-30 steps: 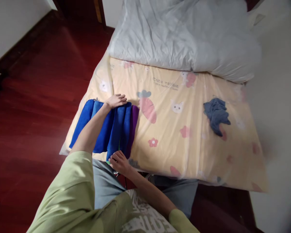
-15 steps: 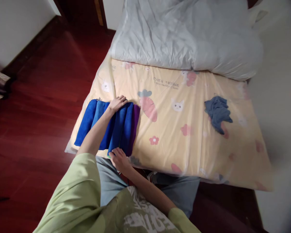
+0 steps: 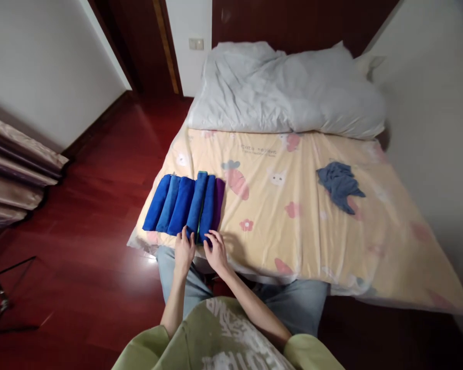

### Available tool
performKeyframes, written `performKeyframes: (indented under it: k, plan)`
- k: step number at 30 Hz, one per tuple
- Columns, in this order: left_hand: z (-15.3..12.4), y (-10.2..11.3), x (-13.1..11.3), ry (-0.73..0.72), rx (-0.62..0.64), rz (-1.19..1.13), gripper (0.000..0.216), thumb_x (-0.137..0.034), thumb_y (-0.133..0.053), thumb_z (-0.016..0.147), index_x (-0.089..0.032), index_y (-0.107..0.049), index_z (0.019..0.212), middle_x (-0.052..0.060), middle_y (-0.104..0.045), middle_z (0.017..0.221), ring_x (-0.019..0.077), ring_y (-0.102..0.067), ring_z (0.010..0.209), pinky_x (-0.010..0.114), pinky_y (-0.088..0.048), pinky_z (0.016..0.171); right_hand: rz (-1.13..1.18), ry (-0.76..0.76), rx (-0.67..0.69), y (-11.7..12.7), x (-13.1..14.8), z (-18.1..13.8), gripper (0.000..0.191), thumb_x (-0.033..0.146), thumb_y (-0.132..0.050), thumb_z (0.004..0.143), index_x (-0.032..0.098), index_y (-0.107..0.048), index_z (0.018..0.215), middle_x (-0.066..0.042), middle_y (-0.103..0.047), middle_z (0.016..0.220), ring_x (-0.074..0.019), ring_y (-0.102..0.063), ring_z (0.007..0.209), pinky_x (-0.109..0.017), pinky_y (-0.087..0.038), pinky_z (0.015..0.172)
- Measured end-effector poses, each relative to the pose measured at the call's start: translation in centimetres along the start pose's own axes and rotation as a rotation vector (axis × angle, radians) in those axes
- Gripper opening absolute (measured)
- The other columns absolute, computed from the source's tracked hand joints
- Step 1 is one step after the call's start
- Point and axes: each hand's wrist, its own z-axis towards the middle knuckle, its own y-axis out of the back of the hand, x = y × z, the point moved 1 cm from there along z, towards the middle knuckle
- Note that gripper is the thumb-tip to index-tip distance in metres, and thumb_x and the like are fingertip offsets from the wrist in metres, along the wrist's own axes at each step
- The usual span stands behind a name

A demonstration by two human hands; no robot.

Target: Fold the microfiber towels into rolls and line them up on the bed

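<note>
My left hand (image 3: 184, 253) is at the near end of a teal-blue rolled towel (image 3: 197, 203), its thumb and fingers closed around that end. Just to the right, my right hand (image 3: 216, 252) has its fingers apart, the tips touching or just by the near end of a darker blue towel (image 3: 207, 205). A purple towel (image 3: 218, 203) lies at the right end of this row. Left of my hands are a bright blue towel (image 3: 182, 203), a lighter blue one (image 3: 168, 203) and another bright blue one (image 3: 156, 203). The teal-blue roll sticks out slightly at its far end.
A crumpled grey-blue cloth (image 3: 340, 186) lies at the right on the patterned yellow bed sheet (image 3: 270, 216). Behind it is a bunched grey-white quilt (image 3: 289, 92). A curtain (image 3: 15, 169) and a black stand (image 3: 2, 298) are at the left on the red floor (image 3: 100, 246).
My left hand has left the far edge of the towels and come to the near end. My right hand has shifted right. The teal-blue roll sits farther back. The view has tilted up.
</note>
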Motion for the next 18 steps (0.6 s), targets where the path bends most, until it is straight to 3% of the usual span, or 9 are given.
performKeyframes:
  k: [5, 13, 18]
  plan:
    - [1.7, 0.0, 0.7, 0.163, 0.007, -0.138, 0.036, -0.045, -0.053, 0.095, -0.02, -0.057, 0.121, 0.012, -0.07, 0.098, 0.031, -0.072, 0.097, 0.046, -0.058, 0.088, -0.031, 0.034, 0.012, 0.1, -2.0, -0.9, 0.035, 0.019, -0.058, 0.093, 0.023, -0.07, 0.126, -0.014, -0.065, 0.132, -0.0294, -0.064, 0.122, -0.05, -0.056, 0.106]
    - [0.7, 1.1, 0.2, 0.003, -0.04, -0.05, 0.027, -0.04, -0.05, 0.091, -0.024, -0.056, 0.111, 0.014, -0.066, 0.104, 0.031, -0.068, 0.102, 0.05, -0.057, 0.094, -0.025, 0.052, 0.079, 0.8, -1.8, -3.1, 0.034, 0.013, -0.062, 0.089, 0.021, -0.071, 0.12, -0.012, -0.068, 0.125, -0.0258, -0.069, 0.115, -0.044, -0.058, 0.102]
    - [0.8, 0.2, -0.2, 0.091, -0.026, -0.123, 0.028, -0.041, -0.053, 0.089, -0.024, -0.055, 0.111, 0.012, -0.069, 0.1, 0.0326, -0.07, 0.101, 0.049, -0.057, 0.09, 0.031, 0.065, 0.099, 2.8, -1.9, -3.9, 0.029, 0.011, -0.063, 0.087, 0.018, -0.072, 0.114, -0.012, -0.07, 0.119, -0.0249, -0.069, 0.114, -0.043, -0.057, 0.103]
